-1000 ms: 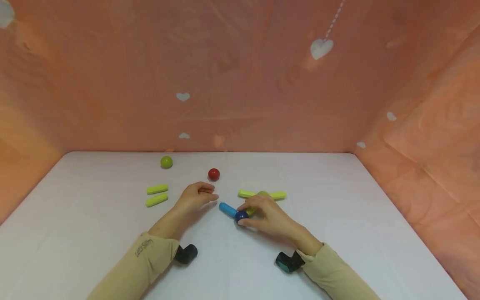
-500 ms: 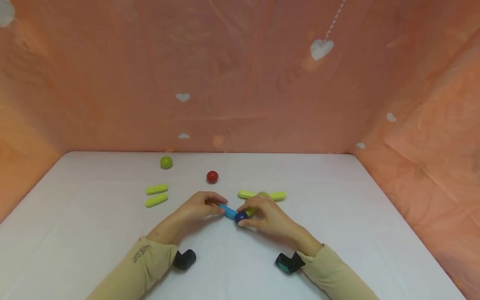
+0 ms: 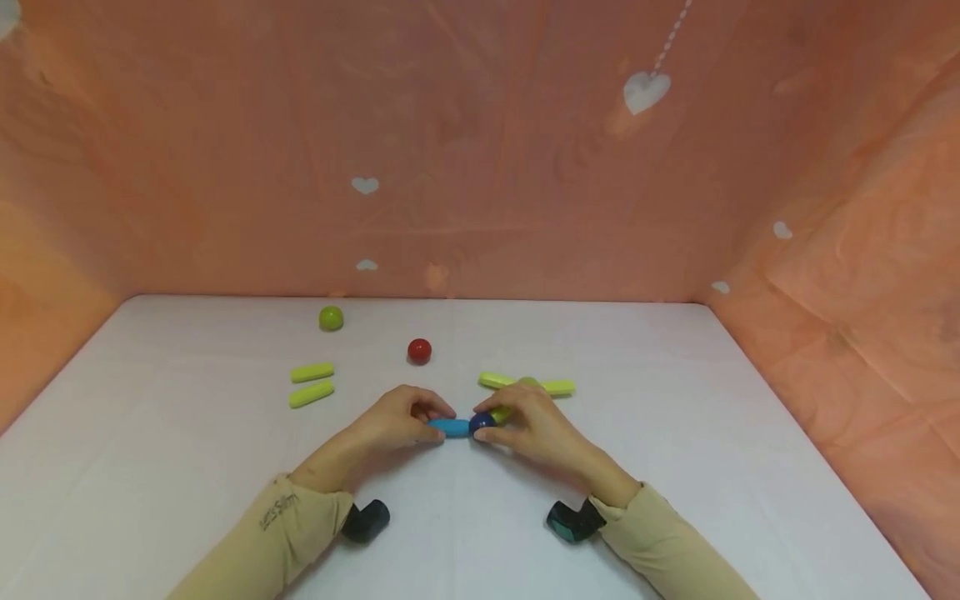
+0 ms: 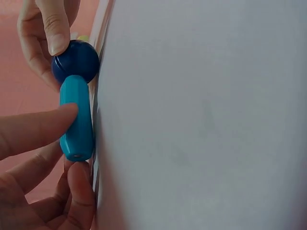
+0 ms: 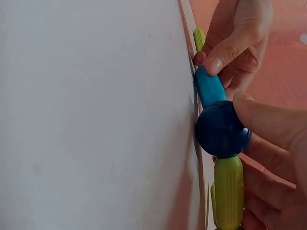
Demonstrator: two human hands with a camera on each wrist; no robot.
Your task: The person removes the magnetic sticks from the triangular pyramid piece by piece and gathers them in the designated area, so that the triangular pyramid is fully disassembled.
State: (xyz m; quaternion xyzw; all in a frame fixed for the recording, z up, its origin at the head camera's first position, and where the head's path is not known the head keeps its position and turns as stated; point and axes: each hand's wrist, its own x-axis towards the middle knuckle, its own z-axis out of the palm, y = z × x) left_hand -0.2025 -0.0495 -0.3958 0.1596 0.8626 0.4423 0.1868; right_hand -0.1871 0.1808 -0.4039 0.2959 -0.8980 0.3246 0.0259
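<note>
My left hand (image 3: pixel 401 415) pinches a light-blue rod (image 4: pixel 77 129) between thumb and fingers, low over the white table. The rod's other end meets a dark-blue ball (image 3: pixel 482 424). My right hand (image 3: pixel 536 421) grips that ball with thumb and fingertips. From the ball's far side runs a yellow-green rod (image 5: pixel 228 191), partly behind the right fingers. Beyond the right hand, two more yellow-green rods (image 3: pixel 559 387) spread left and right from a green ball (image 3: pixel 528 382), which the hand partly covers.
On the white table (image 3: pixel 187 467), two loose yellow-green rods (image 3: pixel 311 393) lie at the left. A green ball (image 3: pixel 331 317) rests near the back edge, and a red ball (image 3: pixel 419 351) sits beyond my left hand. An orange cloth (image 3: pixel 480 167) with hearts hangs behind.
My left hand has come toward the light-blue rod and taken hold of its free end. The rod has swung from slanted to nearly level with the dark-blue ball. The red ball has shifted slightly left.
</note>
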